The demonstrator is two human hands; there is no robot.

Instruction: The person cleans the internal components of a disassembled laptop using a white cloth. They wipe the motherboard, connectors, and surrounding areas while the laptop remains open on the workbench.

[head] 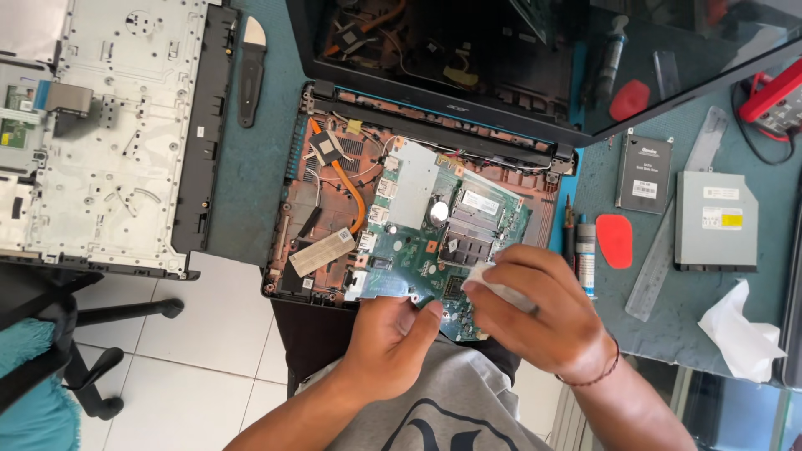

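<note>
Head view, opened laptop base [294, 250] on a teal work mat [251, 167], landmark for everything below. Inside the base shell: green motherboard [418, 242] filling its right half, round coin cell [439, 211] on the board near the middle, copper heat pipe [355, 196] curving through the left half, memory module [480, 219] toward the board's right. Screen lid [468, 67] hinged open beyond the far edge of the base.

Left hand [388, 338] at the near edge of the base, fingers curled and pinching the motherboard's near edge. Right hand [539, 309] over the near right corner of the board, closed around a small white wipe [493, 280], wipe pressed against the board surface; a thin cord bracelet sits at the wrist.

Left of the base: removed keyboard cover [117, 134] lying underside up, black pry tool [251, 71] between it and the base. Right of the base: screwdriver and a small white tube [587, 259] just beside the shell, red pick [614, 240] next, clear ruler [668, 242] slanted, black flat drive [643, 174], grey optical drive [714, 221] farther right, crumpled white tissue [739, 334] near the mat's near edge. Red meter [773, 96] far right, beyond the drives.
</note>
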